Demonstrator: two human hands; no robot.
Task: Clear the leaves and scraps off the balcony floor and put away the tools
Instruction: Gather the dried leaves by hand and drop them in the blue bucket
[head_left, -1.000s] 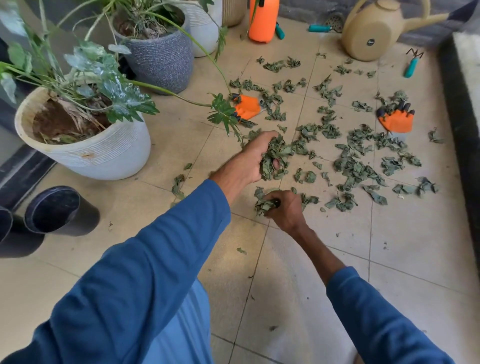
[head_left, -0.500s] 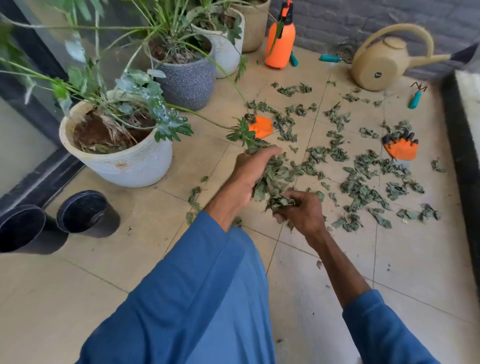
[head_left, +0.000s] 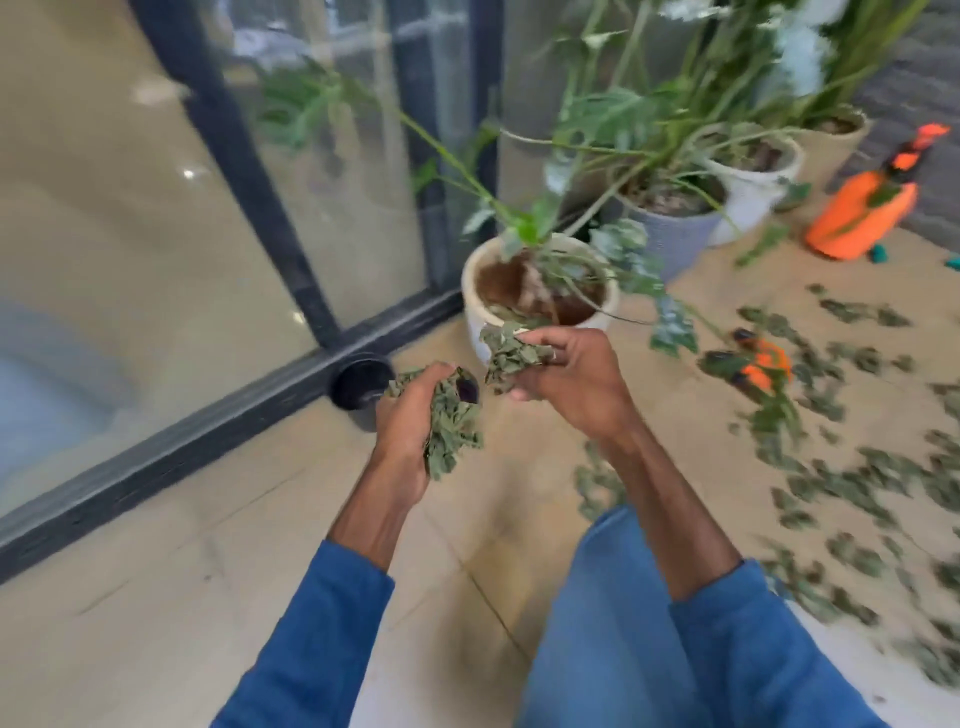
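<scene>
A person in blue sleeves holds two handfuls of dried leaves above the balcony floor (head_left: 249, 551). The left hand (head_left: 402, 431) is curled around one thick clump (head_left: 452, 439). The right hand (head_left: 576, 387) grips a second, smaller clump (head_left: 509, 353) between thumb and fingers, in front of the nearest planter. Many more loose leaves (head_left: 852, 473) lie strewn over the tiles to the right, blurred.

Four planters stand in a row: a white planter (head_left: 470, 296) nearest, a grey planter (head_left: 670, 236), another white one (head_left: 748, 195), and a beige planter (head_left: 844, 137) farthest back. One orange spray bottle (head_left: 852, 218) stands beyond them. One orange glove (head_left: 766, 366) lies among the scraps. One black pot (head_left: 358, 389) sits on the floor by the track of the glass door (head_left: 156, 234). A dark rim beside it, half hidden behind the left hand's clump, may be a second.

Half a second earlier both hands were down at the pile, gathering leaves off the tiles. Now they are raised and carried left, over towards the black pot. The view has swung with them: the watering can and the second orange glove are out of frame.
</scene>
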